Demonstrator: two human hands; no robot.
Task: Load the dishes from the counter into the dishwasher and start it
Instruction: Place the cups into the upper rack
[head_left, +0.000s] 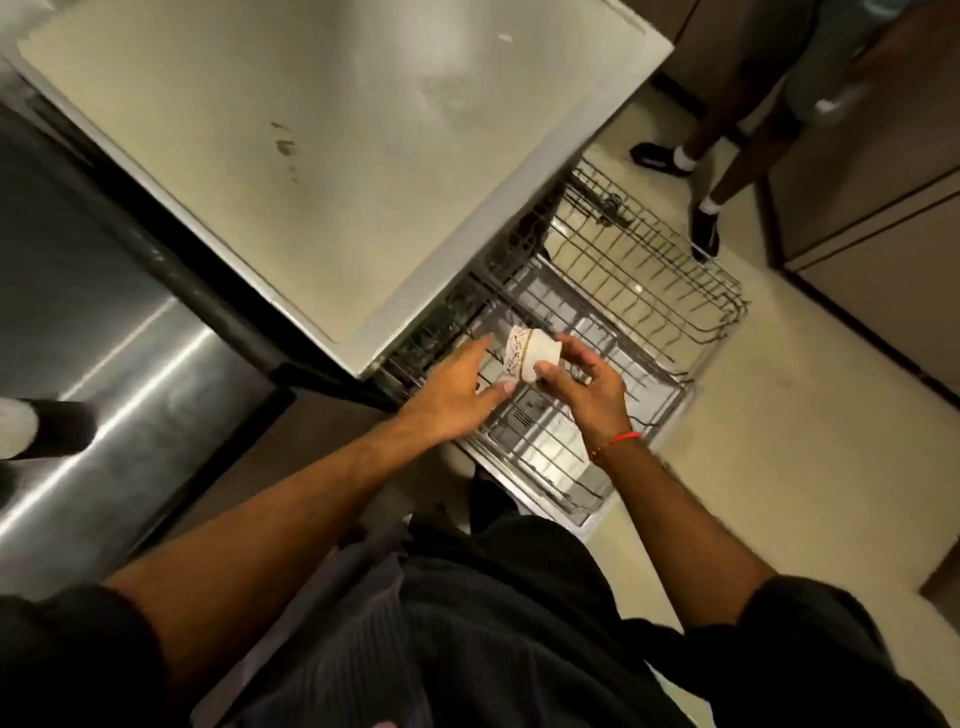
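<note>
1. Floor (779, 467): pale, smooth surface extending right of and beyond the right hand (582, 384).
2. Second person's legs (727, 171): standing well beyond the right hand, in dark shoes (705, 231) and white socks.
3. Cabinets (872, 218): brown fronts far right of the hand.
4. Stainless appliance front (104, 364): reflective panel well left of the left hand (457, 387).

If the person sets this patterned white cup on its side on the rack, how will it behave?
The cup looks like glazed ceramic, so it is probably rigid, fragile and rather slippery. Its round body could roll on the rack wires. The right hand grips it; the left hand steadies it.
</note>
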